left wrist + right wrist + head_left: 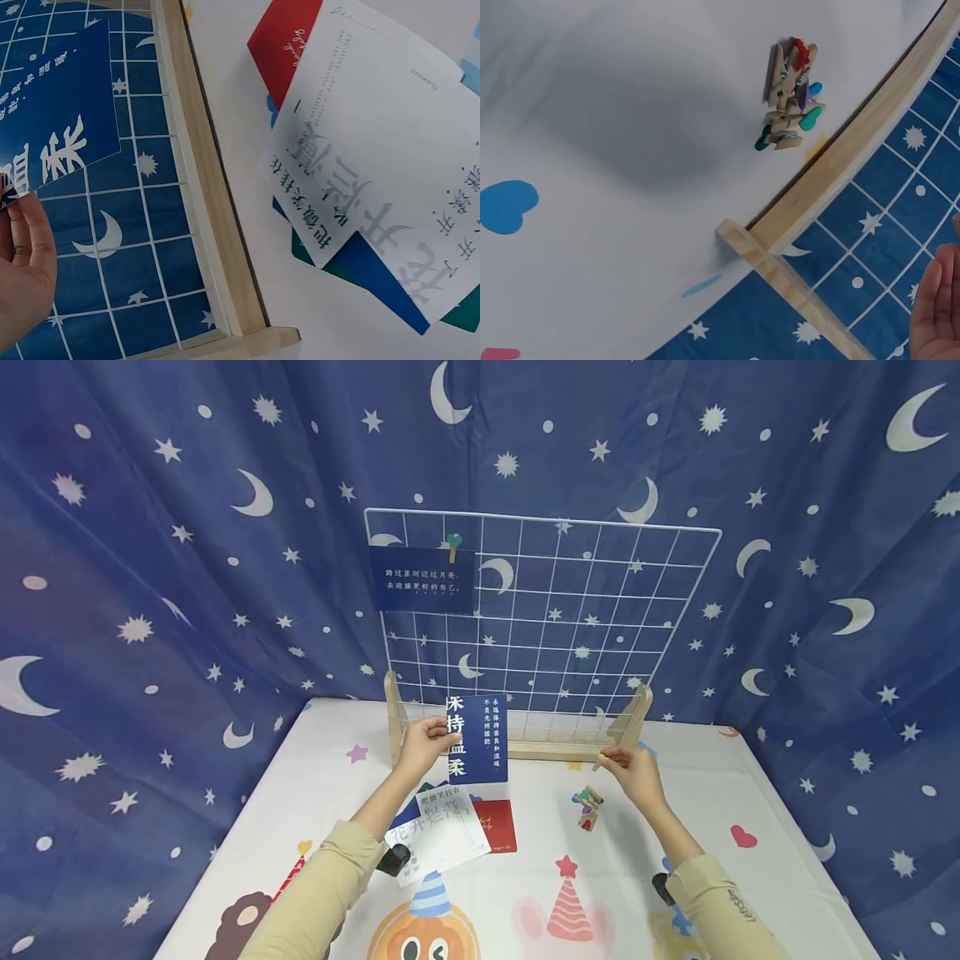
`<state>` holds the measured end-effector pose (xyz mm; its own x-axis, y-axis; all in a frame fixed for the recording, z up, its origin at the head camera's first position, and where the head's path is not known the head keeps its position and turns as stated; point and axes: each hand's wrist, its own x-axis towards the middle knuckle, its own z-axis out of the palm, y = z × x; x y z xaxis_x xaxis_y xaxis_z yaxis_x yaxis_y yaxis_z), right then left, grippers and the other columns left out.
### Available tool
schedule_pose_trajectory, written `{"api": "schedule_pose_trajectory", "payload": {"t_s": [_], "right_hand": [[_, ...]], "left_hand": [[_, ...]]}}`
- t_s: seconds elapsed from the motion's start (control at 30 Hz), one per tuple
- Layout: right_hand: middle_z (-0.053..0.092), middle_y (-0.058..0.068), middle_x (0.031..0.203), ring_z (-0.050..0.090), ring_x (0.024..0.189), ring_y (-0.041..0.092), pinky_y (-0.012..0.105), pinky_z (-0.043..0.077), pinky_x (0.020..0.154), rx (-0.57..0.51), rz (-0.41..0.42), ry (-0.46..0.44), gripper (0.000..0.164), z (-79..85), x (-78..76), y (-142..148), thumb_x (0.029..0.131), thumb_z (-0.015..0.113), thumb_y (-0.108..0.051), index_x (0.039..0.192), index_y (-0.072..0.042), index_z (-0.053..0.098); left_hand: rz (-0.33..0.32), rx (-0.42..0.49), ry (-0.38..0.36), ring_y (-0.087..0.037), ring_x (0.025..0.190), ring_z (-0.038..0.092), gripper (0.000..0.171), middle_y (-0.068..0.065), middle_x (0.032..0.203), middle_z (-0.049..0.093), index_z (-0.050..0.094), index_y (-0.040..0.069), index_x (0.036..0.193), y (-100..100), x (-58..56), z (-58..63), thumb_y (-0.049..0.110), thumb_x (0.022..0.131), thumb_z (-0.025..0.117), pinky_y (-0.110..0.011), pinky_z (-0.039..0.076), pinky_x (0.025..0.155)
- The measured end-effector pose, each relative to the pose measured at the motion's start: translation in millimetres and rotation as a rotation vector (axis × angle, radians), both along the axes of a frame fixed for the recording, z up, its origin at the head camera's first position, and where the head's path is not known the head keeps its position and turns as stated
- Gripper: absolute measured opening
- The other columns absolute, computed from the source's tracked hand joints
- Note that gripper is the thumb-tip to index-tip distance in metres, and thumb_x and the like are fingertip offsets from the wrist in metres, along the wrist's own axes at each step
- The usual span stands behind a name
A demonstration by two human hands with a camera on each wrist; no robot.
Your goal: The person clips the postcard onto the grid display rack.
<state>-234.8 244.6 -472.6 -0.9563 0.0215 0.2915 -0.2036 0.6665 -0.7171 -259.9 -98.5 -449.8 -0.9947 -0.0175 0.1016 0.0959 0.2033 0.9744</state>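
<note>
My left hand (426, 743) pinches the left edge of a dark blue card (483, 752) printed with white characters, held upright in front of the wire grid's lower part. The same card (64, 105) shows in the left wrist view above the fingers. Near the grid's right foot, my right hand (632, 770) pinches a small wooden clothespin (597, 763) between thumb and fingers; most of it is hidden. A white wire grid (555, 610) stands in a wooden base. Another blue card (423, 589) hangs at its upper left, under a clothespin with a green heart (453, 545).
Several loose clothespins (587, 806) with coloured hearts lie on the white patterned tablecloth (637, 877). Left of them, white cards (442, 839) overlap a red card (497, 825) and blue and green ones. A blue star-and-moon curtain (225, 568) hangs behind the grid.
</note>
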Motion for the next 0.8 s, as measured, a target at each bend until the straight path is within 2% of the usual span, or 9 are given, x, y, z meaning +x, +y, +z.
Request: {"api": "schedule_pose_trajectory", "payload": {"t_s": [0.13, 0.37, 0.7, 0.8], "right_hand": [[0.069, 0.026, 0.092, 0.069, 0.084, 0.036, 0.024, 0.057, 0.069, -0.022, 0.002, -0.002, 0.016, 2.2, -0.9, -0.4, 0.084, 0.066, 0.000, 0.097, 0.010, 0.067], [0.068, 0.028, 0.099, 0.067, 0.090, 0.038, 0.028, 0.057, 0.074, -0.051, 0.013, 0.002, 0.020, 9.0, -3.8, -2.4, 0.086, 0.064, -0.001, 0.103, 0.011, 0.065], [0.069, 0.025, 0.096, 0.069, 0.088, 0.033, 0.017, 0.054, 0.074, -0.066, 0.037, 0.016, 0.019, 21.2, -7.9, -11.4, 0.086, 0.066, -0.003, 0.101, 0.009, 0.067], [0.070, 0.024, 0.095, 0.069, 0.086, 0.024, 0.011, 0.051, 0.073, -0.072, 0.047, 0.015, 0.019, 27.3, -10.6, -13.0, 0.086, 0.066, -0.005, 0.100, 0.008, 0.067]], "left_hand": [[0.000, -0.021, 0.005, -0.010, 0.075, 0.064, 0.029, -0.027, 0.095, 0.067, 0.063, -0.011, 0.106, 3.3, -2.8, 5.8, -0.002, 0.080, 0.070, -0.022, 0.057, 0.071], [-0.017, -0.001, 0.022, -0.011, 0.075, 0.065, 0.032, -0.030, 0.097, 0.066, 0.060, -0.014, 0.109, 11.5, -9.0, 14.6, -0.004, 0.080, 0.069, -0.022, 0.057, 0.071], [-0.031, -0.057, 0.043, -0.028, 0.087, 0.066, 0.034, -0.027, 0.100, 0.067, 0.060, -0.011, 0.111, 20.6, -13.0, 25.2, 0.000, 0.080, 0.070, -0.027, 0.057, 0.076], [-0.032, -0.068, 0.059, -0.030, 0.089, 0.066, 0.034, -0.027, 0.100, 0.067, 0.060, -0.011, 0.111, 22.6, -15.0, 29.9, 0.000, 0.081, 0.070, -0.028, 0.057, 0.077]]}}
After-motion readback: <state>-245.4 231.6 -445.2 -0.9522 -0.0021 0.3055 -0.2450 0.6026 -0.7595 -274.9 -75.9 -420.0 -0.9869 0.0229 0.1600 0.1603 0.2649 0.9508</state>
